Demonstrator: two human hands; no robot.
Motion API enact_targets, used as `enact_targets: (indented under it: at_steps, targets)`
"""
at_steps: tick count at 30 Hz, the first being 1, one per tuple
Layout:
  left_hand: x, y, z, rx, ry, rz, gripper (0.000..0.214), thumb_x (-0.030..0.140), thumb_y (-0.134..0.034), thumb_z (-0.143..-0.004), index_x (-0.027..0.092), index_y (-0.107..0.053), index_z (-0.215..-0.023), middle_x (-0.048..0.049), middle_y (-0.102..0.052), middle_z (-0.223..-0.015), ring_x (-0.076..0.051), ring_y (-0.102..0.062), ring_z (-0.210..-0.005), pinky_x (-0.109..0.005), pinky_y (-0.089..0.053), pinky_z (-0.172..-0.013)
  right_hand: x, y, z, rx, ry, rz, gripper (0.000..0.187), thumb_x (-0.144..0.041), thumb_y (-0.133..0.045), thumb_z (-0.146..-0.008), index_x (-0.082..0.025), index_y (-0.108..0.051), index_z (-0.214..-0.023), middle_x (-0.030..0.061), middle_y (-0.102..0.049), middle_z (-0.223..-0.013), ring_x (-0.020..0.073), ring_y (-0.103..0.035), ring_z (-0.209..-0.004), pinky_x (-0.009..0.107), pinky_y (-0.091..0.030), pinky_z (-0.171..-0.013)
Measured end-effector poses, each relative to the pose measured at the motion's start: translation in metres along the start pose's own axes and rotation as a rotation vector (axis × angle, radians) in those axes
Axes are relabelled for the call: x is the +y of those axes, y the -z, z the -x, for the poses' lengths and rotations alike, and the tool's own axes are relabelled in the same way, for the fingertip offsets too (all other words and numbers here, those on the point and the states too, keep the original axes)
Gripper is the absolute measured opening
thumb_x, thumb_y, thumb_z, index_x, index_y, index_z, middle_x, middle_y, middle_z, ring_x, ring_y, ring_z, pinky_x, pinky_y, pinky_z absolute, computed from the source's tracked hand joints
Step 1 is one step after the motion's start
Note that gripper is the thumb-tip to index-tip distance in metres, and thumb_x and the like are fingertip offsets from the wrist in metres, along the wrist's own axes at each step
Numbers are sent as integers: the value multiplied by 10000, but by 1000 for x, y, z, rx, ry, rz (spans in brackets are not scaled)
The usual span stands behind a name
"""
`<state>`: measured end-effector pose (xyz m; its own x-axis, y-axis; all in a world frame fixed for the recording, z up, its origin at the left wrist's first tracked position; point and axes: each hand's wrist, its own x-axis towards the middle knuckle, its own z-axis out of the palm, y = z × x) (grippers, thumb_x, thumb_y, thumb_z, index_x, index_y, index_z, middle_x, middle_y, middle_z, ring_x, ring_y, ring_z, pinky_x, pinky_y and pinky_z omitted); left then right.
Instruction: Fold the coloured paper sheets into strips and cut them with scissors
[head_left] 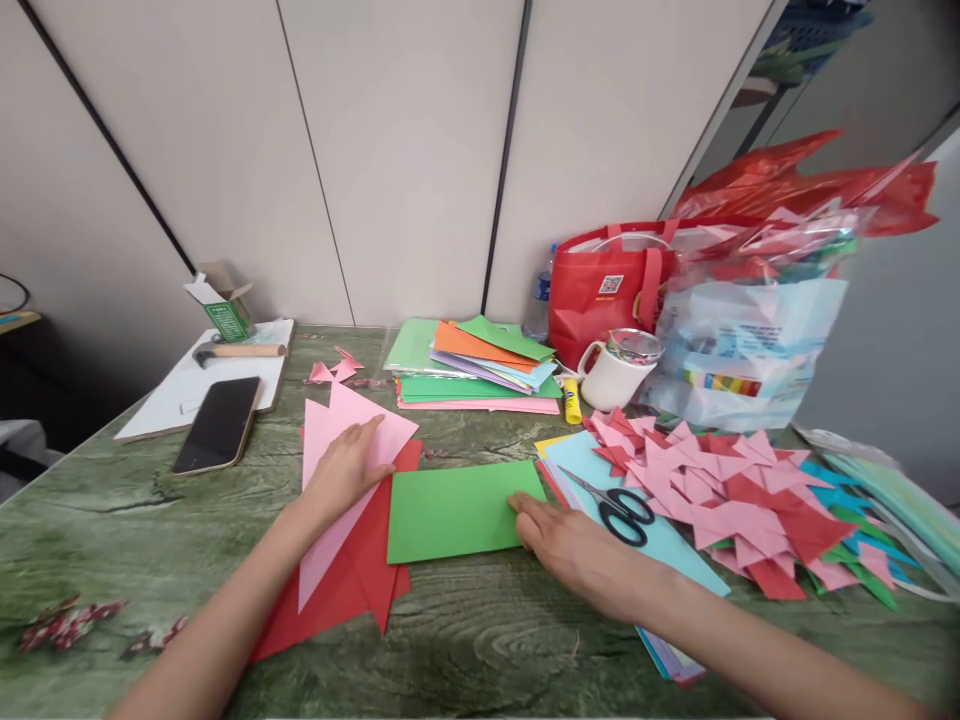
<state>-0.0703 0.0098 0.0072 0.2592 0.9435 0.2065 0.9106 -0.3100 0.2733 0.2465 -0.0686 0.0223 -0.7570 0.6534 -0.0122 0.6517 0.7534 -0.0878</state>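
Note:
A green paper rectangle (457, 515) lies in front of me, its left part over red paper (307, 610). My right hand (555, 535) is closed at its right edge, fingertips on top of the sheet; the thumb is hidden. My left hand (345, 470) lies open on folded pink paper (322, 550), fingers spread and the thumb reaching toward the green sheet's left edge. The pink paper rests on the red paper. Right of the green sheet, black-handled scissors (626, 515) lie on light blue paper (675, 560), close to my right hand.
Pink and red folded pieces (720, 480) are heaped at the right. Behind are a coloured paper stack (480, 390), a yellow glue stick (571, 400), a white mug (615, 380) and a red bag (600, 290). A phone (219, 425) and a hammer (247, 350) are at the left.

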Motion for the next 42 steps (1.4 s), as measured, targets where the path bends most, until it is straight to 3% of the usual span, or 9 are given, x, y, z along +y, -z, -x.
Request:
enact_targets:
  at_steps: [6,12,16,20,24,29,32,37,42]
  targets:
    - [-7,-6,3,-30,-10,14,524,401,-551,-831,171,-408,-1280,-142,-555,-1258,-312,-508,-1180,-436,-407,-956,8,2,-4,-15,136,47,281,-1,-358,-839,-140,-581,-939,137,-506,-1349,254,-481,-1230,408,-500,-905]
    - [-16,-11,8,25,-54,109,403,357,-590,-794,220,-479,-1157,-82,-568,-1223,-301,-467,-1220,-428,-386,-987,28,4,-17,264,165,51,302,-88,-336,-895,-118,-602,-1036,148,-663,-1105,198,-657,-927,314,-550,-726]
    - [-20,-11,9,31,-50,215,338,342,-547,-825,225,-472,-1133,-85,-579,-1166,-264,-553,-1107,-397,-425,-938,57,46,-30,539,4,259,301,-125,-346,-917,-153,-627,-1021,118,-678,-1075,186,-654,-932,279,-524,-712]
    - [-18,-13,13,-30,-7,200,517,338,-658,-736,234,-448,-1197,-99,-499,-1322,-330,-336,-1321,-501,-297,-1046,81,110,-45,828,-380,511,313,-129,-381,-896,-179,-610,-1104,85,-629,-1201,202,-649,-899,266,-455,-580]
    - [-15,-16,14,-75,38,136,591,302,-639,-764,220,-387,-1292,-125,-404,-1421,-356,-173,-1381,-607,-126,-1071,95,137,-67,860,-449,591,417,-54,-326,-880,-163,-541,-1221,64,-552,-1316,215,-589,-1023,282,-454,-655]
    - [-15,-17,12,-88,94,143,611,315,-610,-792,196,-350,-1332,-148,-389,-1430,-391,-185,-1367,-619,-140,-1061,116,101,-107,449,-330,521,452,0,-330,-851,-80,-494,-1265,124,-393,-1442,295,-393,-1248,474,-348,-988]
    - [-17,-20,12,-75,93,172,575,289,-590,-796,210,-364,-1319,-123,-417,-1413,-391,-197,-1364,-620,-143,-1061,120,66,-123,262,-347,349,482,21,-353,-819,-80,-485,-1271,175,-327,-1467,333,-372,-1266,546,-343,-970]
    - [-20,-26,12,-23,97,191,495,253,-564,-801,221,-412,-1271,-100,-463,-1374,-365,-248,-1356,-602,-160,-1066,97,24,-135,204,-215,266,414,52,-423,-754,-128,-623,-1069,157,-408,-1415,334,-344,-1298,597,-269,-1017]
    - [-22,-28,12,8,98,215,455,266,-554,-802,209,-434,-1238,-97,-503,-1338,-360,-263,-1351,-588,-160,-1071,58,-1,-148,223,-8,132,333,-22,-443,-832,-140,-625,-1084,118,-558,-1265,236,-434,-1225,409,-336,-1031]
